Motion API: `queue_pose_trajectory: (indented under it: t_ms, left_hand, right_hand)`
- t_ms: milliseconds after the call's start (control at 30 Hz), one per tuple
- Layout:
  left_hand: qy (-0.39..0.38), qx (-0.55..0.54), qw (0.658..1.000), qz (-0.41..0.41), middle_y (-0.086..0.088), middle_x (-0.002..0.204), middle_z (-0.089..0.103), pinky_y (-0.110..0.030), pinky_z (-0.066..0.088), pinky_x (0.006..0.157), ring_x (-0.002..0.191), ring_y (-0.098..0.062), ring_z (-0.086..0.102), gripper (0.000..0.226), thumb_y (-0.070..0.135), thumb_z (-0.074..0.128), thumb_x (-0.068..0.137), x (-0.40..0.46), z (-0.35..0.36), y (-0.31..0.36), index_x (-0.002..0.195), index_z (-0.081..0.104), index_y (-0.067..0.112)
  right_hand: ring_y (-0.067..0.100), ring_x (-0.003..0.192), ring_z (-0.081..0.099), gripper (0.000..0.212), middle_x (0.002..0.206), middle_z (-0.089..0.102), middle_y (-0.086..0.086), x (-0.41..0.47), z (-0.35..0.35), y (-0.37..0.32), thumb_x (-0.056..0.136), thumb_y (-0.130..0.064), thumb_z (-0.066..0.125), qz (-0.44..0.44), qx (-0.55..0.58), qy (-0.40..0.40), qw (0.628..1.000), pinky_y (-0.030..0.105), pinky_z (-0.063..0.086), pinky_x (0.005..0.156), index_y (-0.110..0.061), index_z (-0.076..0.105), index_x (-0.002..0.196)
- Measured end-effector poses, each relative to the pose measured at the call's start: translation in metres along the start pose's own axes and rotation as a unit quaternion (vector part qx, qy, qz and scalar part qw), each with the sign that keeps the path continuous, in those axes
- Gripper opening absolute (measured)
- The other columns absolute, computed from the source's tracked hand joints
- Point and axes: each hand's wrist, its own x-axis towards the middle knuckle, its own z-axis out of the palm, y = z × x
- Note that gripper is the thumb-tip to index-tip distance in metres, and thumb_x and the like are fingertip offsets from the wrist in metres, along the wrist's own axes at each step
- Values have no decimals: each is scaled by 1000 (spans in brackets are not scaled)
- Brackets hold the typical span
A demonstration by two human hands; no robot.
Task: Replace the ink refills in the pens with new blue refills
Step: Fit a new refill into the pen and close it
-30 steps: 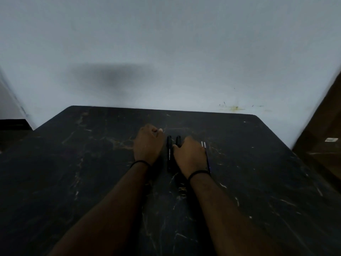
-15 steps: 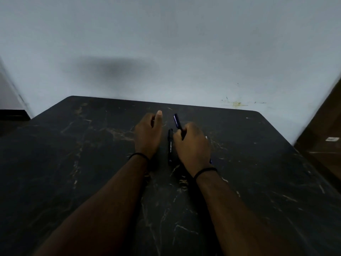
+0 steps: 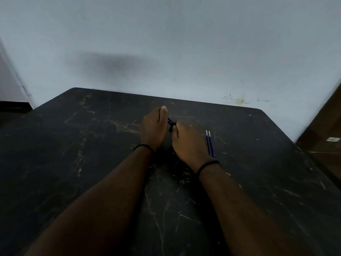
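Observation:
A dark pen (image 3: pixel 170 122) shows only as a short blue-black piece between my two hands, above the black marble table (image 3: pixel 92 154). My right hand (image 3: pixel 188 143) is closed around its lower part. My left hand (image 3: pixel 154 127) is closed on its upper end, thumb pointing away from me. Two blue refills (image 3: pixel 210 144) with pale tips lie side by side on the table just right of my right hand. A second dark pen (image 3: pixel 169 130) is barely visible between my hands; most of it is hidden.
The table's far edge meets a pale wall (image 3: pixel 166 52) with a yellowish stain (image 3: pixel 239 101). A brown wooden surface (image 3: pixel 324 130) stands beyond the table's right edge. Both wrists wear thin black bands.
My right hand lifted one pen off the table and my left hand closed on its upper end. The two blue refills, earlier half covered by my right hand, now lie in full view.

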Motion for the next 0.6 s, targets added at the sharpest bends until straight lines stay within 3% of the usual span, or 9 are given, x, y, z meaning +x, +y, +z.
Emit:
queue_pose_trajectory:
  t_ms: [233,400,533,600]
  left_hand:
    - [20,-5,1000,-11,7,52,37,-35,30,52,48,-8,32,44,29,37,99,0,-2,0,55,35,29]
    - [24,-3,1000,-11,2,54,36,-47,35,55,52,-16,32,43,25,36,98,2,-9,4,56,33,23]
    - [56,-52,994,-80,-7,65,44,-37,34,59,62,-19,40,38,24,36,102,9,-21,-1,65,42,17]
    - [57,14,994,-88,-1,66,45,-33,35,60,63,-16,43,37,22,34,102,16,-33,-11,66,44,18]
  right_hand:
    - [10,60,45,28,68,44,-8,-1,0,-8,104,-34,36,12,-16,20,1000,30,27,53,-23,44,79]
    - [9,58,44,36,65,46,-7,-1,0,-15,104,-39,35,27,-8,21,999,31,29,53,-28,38,71]
    - [15,62,51,39,66,49,-6,-5,1,-12,105,-45,32,33,-17,10,999,33,35,56,-24,47,76]
    - [19,66,51,41,66,46,-6,-7,-1,-6,105,-46,30,36,-34,19,999,35,37,60,-20,49,79]
